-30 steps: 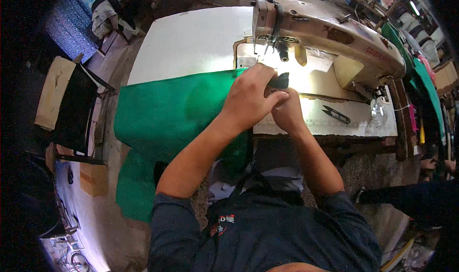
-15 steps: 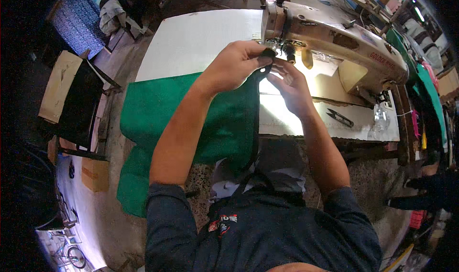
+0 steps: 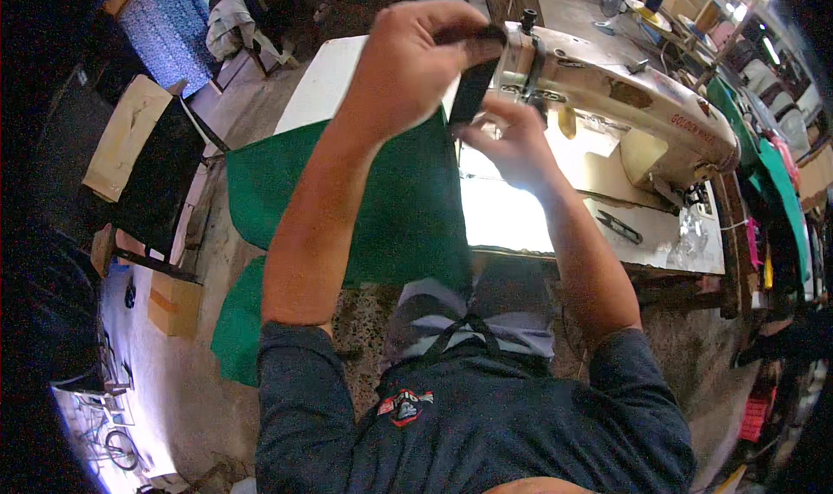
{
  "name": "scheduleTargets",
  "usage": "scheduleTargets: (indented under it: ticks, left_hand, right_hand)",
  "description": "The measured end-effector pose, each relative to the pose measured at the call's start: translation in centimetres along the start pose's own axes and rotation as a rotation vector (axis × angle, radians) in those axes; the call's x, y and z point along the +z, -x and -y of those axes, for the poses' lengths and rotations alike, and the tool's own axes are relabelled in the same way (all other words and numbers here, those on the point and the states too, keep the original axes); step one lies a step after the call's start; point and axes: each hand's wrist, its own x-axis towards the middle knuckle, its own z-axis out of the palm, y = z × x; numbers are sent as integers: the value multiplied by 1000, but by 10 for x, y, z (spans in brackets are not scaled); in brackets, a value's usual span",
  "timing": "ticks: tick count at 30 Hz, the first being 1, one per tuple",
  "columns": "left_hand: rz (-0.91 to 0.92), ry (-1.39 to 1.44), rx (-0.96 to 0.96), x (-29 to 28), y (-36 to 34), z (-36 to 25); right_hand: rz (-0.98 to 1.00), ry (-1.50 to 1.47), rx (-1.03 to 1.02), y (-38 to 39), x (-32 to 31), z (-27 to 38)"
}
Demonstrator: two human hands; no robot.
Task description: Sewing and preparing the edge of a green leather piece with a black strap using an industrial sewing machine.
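Note:
My left hand is raised in front of the sewing machine's head and pinches the upper end of a black fabric strip. The strip runs down to the edge of a green cloth. Lower down, my right hand has its fingers closed at the strip's lower part, by the cloth's corner. The green cloth spreads leftward over the table and hangs off its front edge toward my lap. Just beyond my hands is the sewing machine, its lamp lighting the bed; my hands partly hide the needle area.
Thread snips lie on the white tabletop at the right, beside a clear plastic item. On the left are a chair-like frame with a black cover and a cardboard box on the floor.
My left hand has risen, drawing the black strip upward and lengthening it between my hands. My right hand has moved slightly left and down. The green cloth's edge has lifted with them.

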Motion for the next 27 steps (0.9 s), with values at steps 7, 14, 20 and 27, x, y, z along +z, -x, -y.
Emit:
scheduleTargets:
  ticks: [7,14,20,27]
  left_hand:
    - [-128,-108,-101,-22,18,-20]
    - [-174,-603,-557,20,124,-24]
    - [-159,28,-592,25,137,8]
    - [-32,-213,-510,37,138,16]
  right_hand:
    - [164,-149,123,6,16,24]
    - [24,-524,215,24,12,-2]
    - [14,109,-335,46,20,12]
    - [33,148,-477,61,20,-9]
